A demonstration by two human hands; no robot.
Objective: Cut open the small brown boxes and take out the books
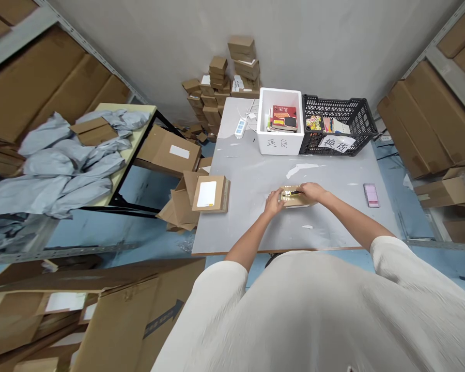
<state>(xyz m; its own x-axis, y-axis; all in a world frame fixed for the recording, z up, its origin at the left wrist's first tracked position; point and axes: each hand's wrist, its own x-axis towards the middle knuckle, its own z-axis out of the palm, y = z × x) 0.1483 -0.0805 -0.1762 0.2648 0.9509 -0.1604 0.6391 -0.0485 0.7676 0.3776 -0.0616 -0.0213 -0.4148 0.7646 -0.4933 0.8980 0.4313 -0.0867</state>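
Note:
A small cardboard box (299, 202) with shiny tape across its top lies on the grey table, near the front edge. My left hand (274, 202) grips its left end, fingers bent over the edge. Closed in my right hand (312, 191) is a yellow and black utility knife (295, 193), pointing left across the taped top. Whether its blade is in the tape is too small to tell. Part of the box's right end is covered by my right hand.
On the grey table (248, 222) are a labelled carton (220, 195), a phone (371, 196), a power strip (241, 128), a white foam box (281, 143) and a black crate (366, 124) holding books. Grey mailing bags (62, 155) cover a side table. Stacked cartons (217, 98) stand behind.

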